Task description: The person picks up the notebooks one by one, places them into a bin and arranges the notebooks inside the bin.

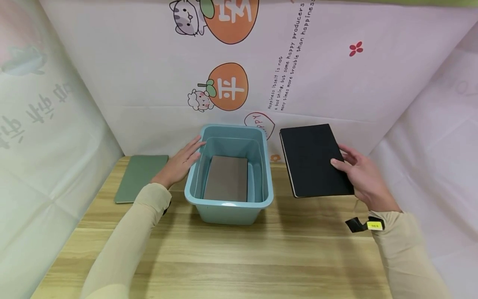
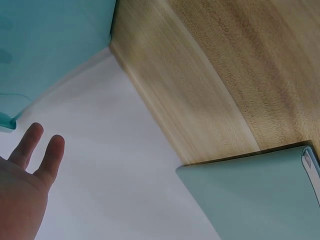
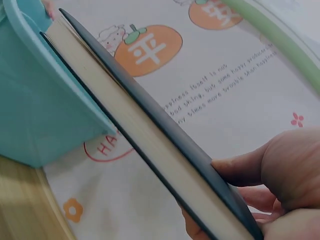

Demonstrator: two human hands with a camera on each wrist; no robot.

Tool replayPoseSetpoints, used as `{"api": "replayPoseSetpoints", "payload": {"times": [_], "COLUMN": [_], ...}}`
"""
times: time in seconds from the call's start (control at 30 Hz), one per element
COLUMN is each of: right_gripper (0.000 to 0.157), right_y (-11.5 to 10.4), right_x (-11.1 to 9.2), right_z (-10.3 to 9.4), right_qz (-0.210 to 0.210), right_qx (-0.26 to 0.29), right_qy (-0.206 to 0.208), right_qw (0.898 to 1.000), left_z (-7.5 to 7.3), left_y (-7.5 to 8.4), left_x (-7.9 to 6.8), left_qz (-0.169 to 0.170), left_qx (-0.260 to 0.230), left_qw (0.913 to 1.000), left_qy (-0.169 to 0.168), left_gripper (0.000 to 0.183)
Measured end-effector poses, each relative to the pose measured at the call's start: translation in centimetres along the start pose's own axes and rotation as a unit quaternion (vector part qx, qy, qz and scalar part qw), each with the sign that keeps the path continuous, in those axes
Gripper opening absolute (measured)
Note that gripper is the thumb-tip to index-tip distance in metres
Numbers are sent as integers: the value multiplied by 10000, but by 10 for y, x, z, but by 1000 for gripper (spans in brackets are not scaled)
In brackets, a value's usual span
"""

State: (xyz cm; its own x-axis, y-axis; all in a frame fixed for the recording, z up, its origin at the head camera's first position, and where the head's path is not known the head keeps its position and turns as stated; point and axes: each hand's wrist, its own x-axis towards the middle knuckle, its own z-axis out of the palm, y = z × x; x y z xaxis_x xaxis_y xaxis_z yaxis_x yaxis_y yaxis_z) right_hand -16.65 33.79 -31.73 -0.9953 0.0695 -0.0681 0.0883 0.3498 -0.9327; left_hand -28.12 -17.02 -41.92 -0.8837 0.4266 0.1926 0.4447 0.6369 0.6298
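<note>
A black hardcover notebook [image 1: 315, 162] is held above the table, right of the bin. My right hand [image 1: 360, 176] grips its right edge, thumb on the cover and fingers beneath; the right wrist view shows its cream page edges [image 3: 125, 117]. A blue plastic bin [image 1: 229, 214] stands mid-table with a grey-brown notebook [image 1: 228, 178] lying inside. At the bin's left rim is my left hand [image 1: 181, 164], fingers extended; whether they touch the rim I cannot tell. To the left of that hand lies a green notebook [image 1: 140, 176], also in the left wrist view as a pale green cover [image 2: 255, 195].
The wooden table [image 1: 231, 261] runs up to a white printed cloth [image 1: 317, 83] at the back. More white cloth hangs on the left [image 1: 45, 124] and right sides. A black strap with a yellow label [image 1: 374, 225] sticks out at the right wrist.
</note>
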Motion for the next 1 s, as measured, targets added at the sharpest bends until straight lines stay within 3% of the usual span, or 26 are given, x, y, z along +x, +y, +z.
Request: {"api": "replayPoseSetpoints", "payload": {"times": [0.57,1.0], "right_gripper": [80,76], "right_y": [-37,-53], "right_x": [8,14], "right_z": [23,42], "right_qz": [8,-29], "right_qx": [875,264], "right_qy": [-405,-422], "right_qw": [9953,9988], "left_z": [-2,-2], "left_y": [3,1], "left_x": [-2,-2], "left_qz": [-92,-127], "left_qx": [42,54], "left_qw": [9999,9999], "left_qy": [-55,-58], "left_gripper": [50,50]}}
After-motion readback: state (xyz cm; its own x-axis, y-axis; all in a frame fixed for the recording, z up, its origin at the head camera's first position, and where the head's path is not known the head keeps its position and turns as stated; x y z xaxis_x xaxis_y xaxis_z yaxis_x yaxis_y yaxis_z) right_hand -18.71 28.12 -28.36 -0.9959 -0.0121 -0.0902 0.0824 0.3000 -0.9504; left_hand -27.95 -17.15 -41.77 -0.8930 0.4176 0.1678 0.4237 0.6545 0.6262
